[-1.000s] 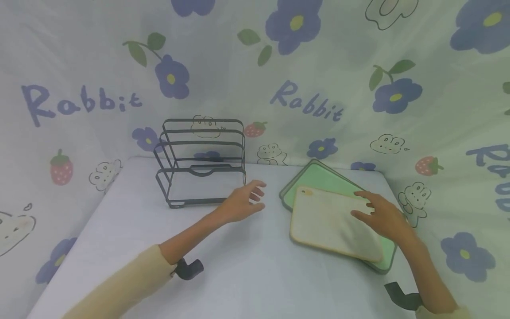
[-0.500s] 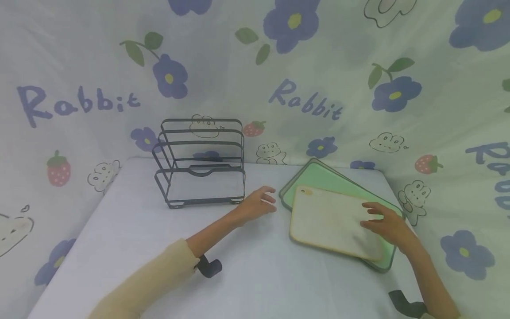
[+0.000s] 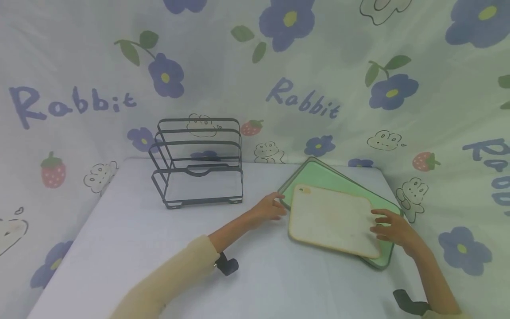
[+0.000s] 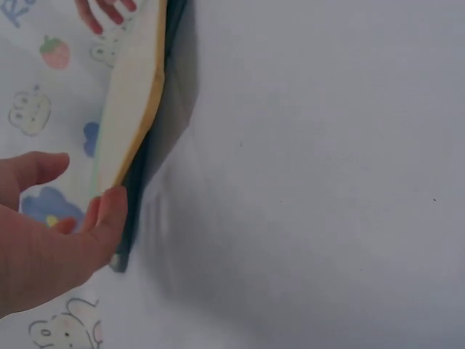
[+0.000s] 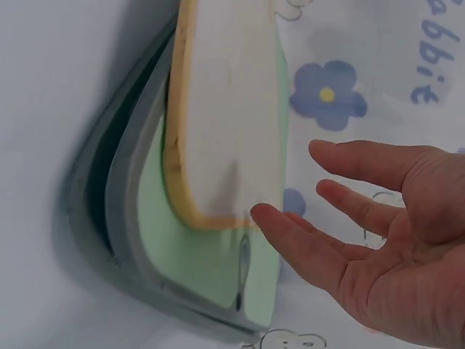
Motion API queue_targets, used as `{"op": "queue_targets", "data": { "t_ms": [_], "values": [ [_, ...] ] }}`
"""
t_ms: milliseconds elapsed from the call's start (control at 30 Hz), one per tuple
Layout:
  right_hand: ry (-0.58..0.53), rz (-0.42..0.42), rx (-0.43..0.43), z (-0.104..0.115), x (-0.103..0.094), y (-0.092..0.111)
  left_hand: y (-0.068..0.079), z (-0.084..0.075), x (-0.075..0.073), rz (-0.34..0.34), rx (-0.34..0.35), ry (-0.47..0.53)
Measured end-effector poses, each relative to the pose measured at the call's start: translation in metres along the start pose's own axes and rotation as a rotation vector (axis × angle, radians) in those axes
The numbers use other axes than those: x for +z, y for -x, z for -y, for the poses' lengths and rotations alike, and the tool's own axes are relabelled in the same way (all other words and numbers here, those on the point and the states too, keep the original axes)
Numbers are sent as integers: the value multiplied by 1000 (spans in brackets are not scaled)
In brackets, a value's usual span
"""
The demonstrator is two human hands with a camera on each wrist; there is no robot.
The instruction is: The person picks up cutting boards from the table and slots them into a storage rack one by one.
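A cream cutting board (image 3: 328,221) with a yellowish edge and a hole in one corner lies askew on a green cutting board (image 3: 338,178) with a grey rim. In the right wrist view, a second grey edge (image 5: 89,211) shows beneath the green board. My left hand (image 3: 268,210) is at the left corner of the stack, fingers loosely bent; in the left wrist view its fingertips (image 4: 113,200) overlap the boards' edge and the thumb stands apart. My right hand (image 3: 395,229) hovers at the right end, thumb and fingers spread, gripping nothing.
A black wire rack (image 3: 198,172) with several upright frames stands at the back left of the white-covered table (image 3: 223,292). A patterned cloth (image 3: 223,66) with flowers and rabbits hangs behind and along the sides.
My left hand has moved right, from beside the rack to the boards' left corner. My right hand has shifted slightly right and nearer me. The boards stay where they were.
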State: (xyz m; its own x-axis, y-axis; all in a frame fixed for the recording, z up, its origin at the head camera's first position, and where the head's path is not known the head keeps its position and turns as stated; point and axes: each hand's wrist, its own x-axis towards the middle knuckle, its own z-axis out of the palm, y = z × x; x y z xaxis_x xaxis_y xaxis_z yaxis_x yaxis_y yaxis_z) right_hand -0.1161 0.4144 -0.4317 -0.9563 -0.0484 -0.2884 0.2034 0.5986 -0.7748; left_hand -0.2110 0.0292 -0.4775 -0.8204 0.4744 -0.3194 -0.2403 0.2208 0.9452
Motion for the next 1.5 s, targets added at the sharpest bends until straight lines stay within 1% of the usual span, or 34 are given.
{"op": "queue_targets", "data": {
  "t_ms": [67, 167, 267, 467, 533, 667, 800, 900, 1000, 1100, 1233, 1333, 1500],
  "values": [
    [-8, -3, 7, -3, -2, 0, -5, 2, 4, -11, -11, -6],
    [0, -14, 41, -7, -4, -1, -12, 3, 10, -40, -35, -35],
    [10, -13, 75, -9, -6, -1, -16, 1, 15, -60, -54, -61],
    [-72, 1, 114, -13, -4, -4, -16, -2, 24, -79, -79, -114],
    [-82, 5, 122, -13, -3, -5, -16, -3, 26, -86, -84, -133],
    [-69, 2, 142, -11, 0, -8, -15, -4, 28, -112, -90, -160],
    [-51, 21, 166, -10, 4, -9, -16, -1, 27, -131, -85, -178],
    [-36, 33, 176, -9, 8, -8, -16, 1, 26, -128, -77, -182],
    [-27, 39, 174, -6, 10, -7, -15, 1, 24, -114, -68, -190],
    [-19, 43, 190, -4, 12, -7, -14, -2, 23, -97, -67, -192],
    [9, 58, 202, -1, 14, -6, -11, -6, 23, -83, -79, -193],
    [32, 63, 199, -1, 16, -6, -9, -11, 23, -77, -89, -174],
    [39, 73, 211, -1, 16, -8, -9, -18, 23, -78, -109, -142]
  ]
}}
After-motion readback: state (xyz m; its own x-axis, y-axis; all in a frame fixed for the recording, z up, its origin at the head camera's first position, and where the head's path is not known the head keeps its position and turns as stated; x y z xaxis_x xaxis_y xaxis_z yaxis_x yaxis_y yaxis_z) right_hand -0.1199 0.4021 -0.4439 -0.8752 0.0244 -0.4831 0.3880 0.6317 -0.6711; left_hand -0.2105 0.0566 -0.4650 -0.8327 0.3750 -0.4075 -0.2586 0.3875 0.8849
